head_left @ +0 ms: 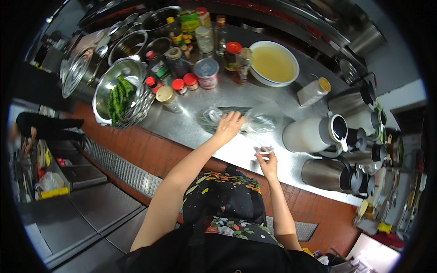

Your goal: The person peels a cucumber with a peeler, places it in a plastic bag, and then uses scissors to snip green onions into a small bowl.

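Observation:
A clear plastic bag [261, 117] with long dark green vegetables, possibly cucumbers, lies on the steel worktop [184, 133] before me. My left hand [230, 125] rests palm down on top of it, fingers stretched out and slightly apart. Nearer the worktop's front edge, my right hand [268, 164] pinches a gathered end of clear plastic between thumb and fingers. This end seems to run back to the bag, though glare blurs the stretch between. A small reddish patch shows in the pinched plastic; I cannot tell what it is.
At left, a steel bowl [102, 92] holds green peppers beside a wire strainer [141, 109]. Sauce bottles and jars [208, 80] stand behind the bag, near a white basin [254, 76] of yellowish liquid. Several thermos jugs [304, 134] crowd the right. Another person [47, 128] stands far left.

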Motion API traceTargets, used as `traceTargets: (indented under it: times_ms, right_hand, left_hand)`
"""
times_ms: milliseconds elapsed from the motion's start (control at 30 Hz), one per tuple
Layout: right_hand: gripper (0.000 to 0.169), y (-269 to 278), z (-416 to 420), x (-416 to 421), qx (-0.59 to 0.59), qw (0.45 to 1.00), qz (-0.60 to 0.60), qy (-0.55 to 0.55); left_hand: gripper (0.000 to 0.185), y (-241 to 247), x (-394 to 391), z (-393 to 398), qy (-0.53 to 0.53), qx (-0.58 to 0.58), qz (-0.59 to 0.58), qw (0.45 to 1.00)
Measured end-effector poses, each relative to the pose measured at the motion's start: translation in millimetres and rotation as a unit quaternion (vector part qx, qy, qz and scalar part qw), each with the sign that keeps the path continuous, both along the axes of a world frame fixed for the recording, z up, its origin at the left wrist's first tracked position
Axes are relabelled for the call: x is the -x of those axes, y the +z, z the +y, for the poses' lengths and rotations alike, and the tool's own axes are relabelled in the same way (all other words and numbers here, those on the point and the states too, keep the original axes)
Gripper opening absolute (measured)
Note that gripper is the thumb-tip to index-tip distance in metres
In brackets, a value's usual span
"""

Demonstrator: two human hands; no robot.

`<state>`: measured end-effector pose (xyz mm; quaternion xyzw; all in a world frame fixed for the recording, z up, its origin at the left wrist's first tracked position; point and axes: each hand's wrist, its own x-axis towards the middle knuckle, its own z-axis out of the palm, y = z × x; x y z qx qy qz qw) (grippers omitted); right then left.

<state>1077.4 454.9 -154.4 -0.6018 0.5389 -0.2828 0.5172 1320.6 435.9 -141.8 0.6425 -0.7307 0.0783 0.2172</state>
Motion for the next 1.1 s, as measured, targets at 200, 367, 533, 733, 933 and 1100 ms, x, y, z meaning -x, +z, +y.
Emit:
traceTargets:
  times_ms: [200, 367, 533, 733, 933, 1100]
  right_hand:
    - [0.093, 111.1, -4.0, -55.6, 0.429, 0.888, 0.150, 0.065]
    - [0.105, 123.8, 18.5, -114.7, 0.431, 0.792, 0.233, 0.364]
    - [0.093, 125.3, 85.5, -193.7, 0.399, 0.785, 0.141, 0.452]
    - [0.036, 103.3, 185.6, -312.6, 0.388, 0.755, -0.029, 0.528]
    - [0.037, 102.8, 287.6, -436.5, 0.308, 0.716, -0.003, 0.626]
    - [0.039, 100.6, 339.2, -538.3, 0.323, 0.702, 0.004, 0.635]
  left_hand:
    - [0.028, 26.2, -19.3, 43.4, -0.026, 0.002, 0.090, 0.996]
    - [0.023, 56.6, -38.9, 112.2, -0.056, 0.061, 0.076, 0.994]
    - [0.021, 88.8, -79.8, 216.2, 0.033, 0.071, 0.177, 0.981]
    - [0.023, 103.3, -158.3, 349.9, 0.127, 0.082, 0.225, 0.963]
    - [0.039, 117.0, -261.0, 463.6, 0.261, 0.075, 0.214, 0.938]
    - [0.057, 124.8, -350.5, 518.1, 0.354, 0.041, 0.121, 0.926]
